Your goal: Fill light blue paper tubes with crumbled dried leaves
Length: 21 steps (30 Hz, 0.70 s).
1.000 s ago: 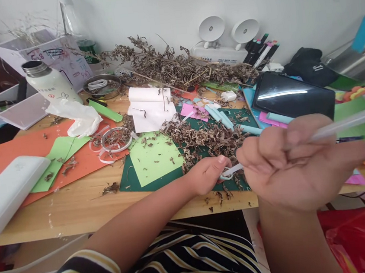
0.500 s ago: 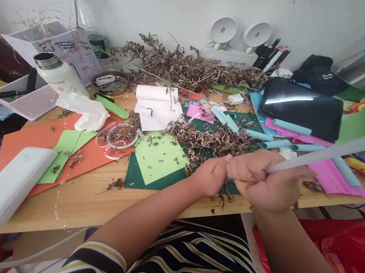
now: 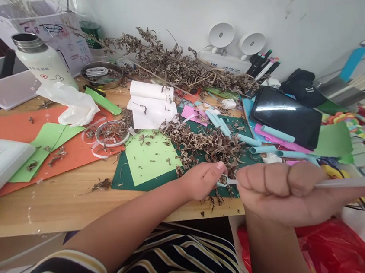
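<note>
My left hand (image 3: 203, 181) is closed around a light blue paper tube (image 3: 221, 181), whose open end faces right, with dried bits at its mouth. My right hand (image 3: 281, 193) is wrapped round a long whitish translucent stick (image 3: 347, 183). The stick's thin left end reaches the mouth of the tube; whether it goes inside cannot be made out. Just behind my left hand lies a heap of dried brown leaves (image 3: 206, 145) on a dark green mat (image 3: 118, 180). More light blue paper tubes (image 3: 278, 134) lie to the right of the heap.
A light green paper sheet (image 3: 150, 157) lies left of the leaves. Farther left are a tape roll (image 3: 112, 134), orange paper (image 3: 73, 154), a white bottle (image 3: 46, 64) and a white device (image 3: 3, 166). Dried branches (image 3: 175, 63) line the wall; a black tablet (image 3: 286, 114) rests at right.
My right hand has moved right with the stick, away from my left hand. The tube's open end and the stick's thin end now show between them. The view has shifted slightly.
</note>
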### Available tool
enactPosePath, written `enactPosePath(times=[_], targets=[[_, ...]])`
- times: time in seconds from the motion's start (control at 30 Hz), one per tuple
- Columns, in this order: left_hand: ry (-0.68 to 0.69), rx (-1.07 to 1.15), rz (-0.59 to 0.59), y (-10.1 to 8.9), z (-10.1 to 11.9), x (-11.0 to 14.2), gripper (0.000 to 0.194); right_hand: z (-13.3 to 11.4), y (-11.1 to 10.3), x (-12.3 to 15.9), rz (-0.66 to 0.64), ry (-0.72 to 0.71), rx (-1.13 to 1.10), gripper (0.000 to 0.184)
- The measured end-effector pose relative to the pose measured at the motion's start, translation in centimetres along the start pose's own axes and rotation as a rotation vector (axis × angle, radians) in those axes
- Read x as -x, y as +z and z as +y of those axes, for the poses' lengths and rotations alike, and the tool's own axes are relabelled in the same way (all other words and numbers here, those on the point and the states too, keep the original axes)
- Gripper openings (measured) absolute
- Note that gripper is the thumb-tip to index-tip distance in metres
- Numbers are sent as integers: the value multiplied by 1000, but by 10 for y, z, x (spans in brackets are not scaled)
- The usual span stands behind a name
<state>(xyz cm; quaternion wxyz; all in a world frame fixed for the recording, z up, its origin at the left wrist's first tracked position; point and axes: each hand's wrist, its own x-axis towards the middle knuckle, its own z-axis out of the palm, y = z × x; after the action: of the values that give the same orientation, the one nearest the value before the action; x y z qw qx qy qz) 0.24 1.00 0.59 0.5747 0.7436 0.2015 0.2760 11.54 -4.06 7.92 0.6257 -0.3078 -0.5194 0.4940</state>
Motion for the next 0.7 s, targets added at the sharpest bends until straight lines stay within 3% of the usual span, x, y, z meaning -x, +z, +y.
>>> enactPosePath(times=[0.13,0.37,0.7], targets=[[42,-30,-30,1,-2,0,64,5,13,-10,-54,-129,-122,53],[45,-118,-33,2,-4,-1,73,3,12,-11,-156,-59,-96,53],[54,-136,-19,3,-4,-3,69,10,12,4,125,-19,43,53]])
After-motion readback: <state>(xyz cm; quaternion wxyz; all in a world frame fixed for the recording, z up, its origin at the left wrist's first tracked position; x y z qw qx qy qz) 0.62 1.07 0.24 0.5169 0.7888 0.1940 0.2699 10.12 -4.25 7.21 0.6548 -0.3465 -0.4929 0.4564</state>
